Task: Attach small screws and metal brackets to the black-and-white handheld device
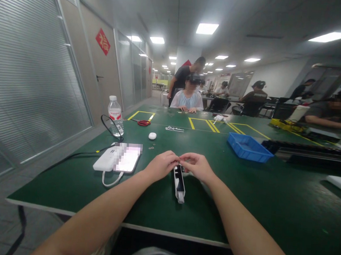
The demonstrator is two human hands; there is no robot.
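On the green table lies a narrow white-and-black device [179, 182], pointing away from me, with a pale tab at its near end. My left hand [164, 163] is closed at its far end, fingertips pinched together. From the other side my right hand [198, 167] meets it, thumb and fingers also pinched on that far end. The fingertips nearly touch and cover whatever small part is between them. A little dark piece shows under the right fingers, too small to name.
Left of the hands are a white power bank [105, 160] cabled to a phone [130, 159], and a water bottle [116, 118]. Beyond lie a white earbud case [152, 136], small rings [152, 147] and red-handled scissors [143, 122]. A blue tray [248, 147] stands right; a person [188, 99] sits opposite.
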